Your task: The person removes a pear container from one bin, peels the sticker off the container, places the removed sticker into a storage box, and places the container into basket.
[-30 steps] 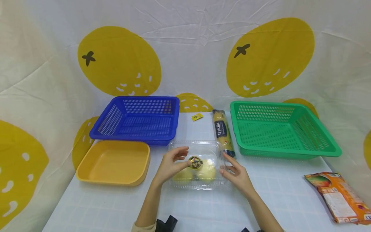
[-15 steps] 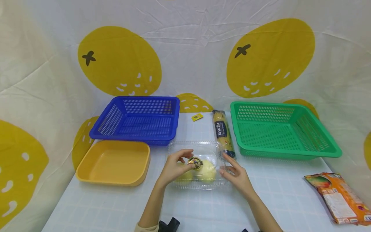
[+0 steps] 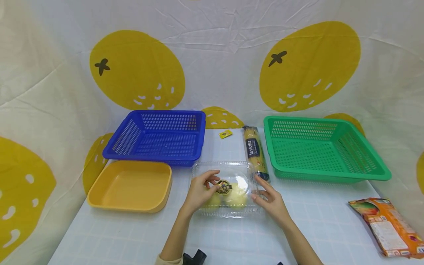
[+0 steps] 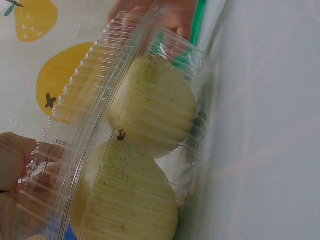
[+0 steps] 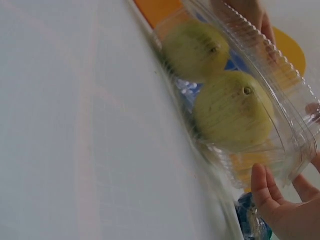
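Packet, orange (image 3: 387, 228), is lying nearest, towards four o'clock, the dial centring on the clear container (image 3: 228, 212) with twelve pointing away from the person. Right hand (image 3: 273, 202) is grasping the clear container's edge at three o'clock, digits flanking it. Left hand (image 3: 198, 189) is curving over the lid (image 3: 235, 167) from nine, its thumb at the round label (image 3: 223, 187); whether it is pinching anything, the views are not revealing. Clear container is sitting on the table (image 3: 238, 239) between both hands, enclosing two pale fruits (image 5: 235, 111). Risks: thin plastic could be buckling if the right hand is squeezing; the label could be tearing if the left is tugging; fruits could be rolling if a lift is going lopsided. Yellow tray (image 3: 129, 186) is resting at nine. Pasta packet (image 3: 254, 152) is lying at one, close to the clear container. Blue basket (image 3: 162, 145) is standing at ten, green basket (image 3: 308, 154) at two. Yellow sachet (image 3: 225, 134) is lying at twelve, before the fruit-print cloth (image 3: 218, 62) hanging farthest.
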`<state>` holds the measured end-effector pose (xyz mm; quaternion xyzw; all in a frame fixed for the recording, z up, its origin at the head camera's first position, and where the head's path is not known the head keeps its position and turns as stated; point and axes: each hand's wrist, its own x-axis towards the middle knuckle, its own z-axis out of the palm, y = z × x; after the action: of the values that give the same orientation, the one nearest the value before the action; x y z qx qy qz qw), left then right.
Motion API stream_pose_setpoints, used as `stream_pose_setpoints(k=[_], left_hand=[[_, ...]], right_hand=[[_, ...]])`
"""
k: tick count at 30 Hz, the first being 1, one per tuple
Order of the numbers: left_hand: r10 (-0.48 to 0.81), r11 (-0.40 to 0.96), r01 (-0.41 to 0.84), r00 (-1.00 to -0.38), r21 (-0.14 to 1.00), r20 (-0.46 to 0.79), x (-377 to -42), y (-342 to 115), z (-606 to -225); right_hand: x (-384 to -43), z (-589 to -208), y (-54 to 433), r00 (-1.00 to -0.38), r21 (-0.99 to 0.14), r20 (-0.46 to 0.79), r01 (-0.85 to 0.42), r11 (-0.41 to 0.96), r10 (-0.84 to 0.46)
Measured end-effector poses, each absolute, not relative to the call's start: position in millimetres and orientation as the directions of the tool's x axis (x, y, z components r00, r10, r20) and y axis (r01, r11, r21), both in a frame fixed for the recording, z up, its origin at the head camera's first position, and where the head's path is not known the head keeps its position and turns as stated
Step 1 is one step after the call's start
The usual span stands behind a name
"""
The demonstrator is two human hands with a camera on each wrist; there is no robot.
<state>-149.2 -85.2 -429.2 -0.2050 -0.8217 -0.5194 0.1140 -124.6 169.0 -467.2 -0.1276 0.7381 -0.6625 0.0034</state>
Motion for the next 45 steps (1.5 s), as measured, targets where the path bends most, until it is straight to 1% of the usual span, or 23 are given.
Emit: stream_pose_setpoints(k=[2, 11, 28, 37, 45], left_hand=[[0.214, 0.381, 0.467, -0.884, 0.797, 0.416, -149.4, -84.5, -429.8], [0.200, 0.397, 0.455, -0.890, 0.797, 0.409, -149.7, -83.3, -429.9], [0.207, 0.536, 0.445, -0.893, 0.718, 0.399, -147.1, -81.9, -426.9], [0.228, 0.557, 0.458, -0.886, 0.692, 0.404, -147.6, -80.2, -427.1], [0.213, 0.571, 0.450, -0.889, 0.687, 0.405, -146.6, -78.4, -427.8]], right_hand=[[-124.6, -467.3, 169.1, -0.968, -0.979, 0.159, -0.179, 0.092, -0.191], [-124.3, -467.9, 169.9, -0.969, -0.981, 0.151, -0.171, 0.089, -0.196], [-125.3, -469.9, 168.8, -0.967, -0.982, 0.153, -0.172, 0.079, -0.201], [-125.1, -471.2, 169.7, -0.967, -0.982, 0.155, -0.173, 0.074, -0.202], [-125.1, -472.3, 169.6, -0.962, -0.978, 0.178, -0.197, 0.073, -0.209]])
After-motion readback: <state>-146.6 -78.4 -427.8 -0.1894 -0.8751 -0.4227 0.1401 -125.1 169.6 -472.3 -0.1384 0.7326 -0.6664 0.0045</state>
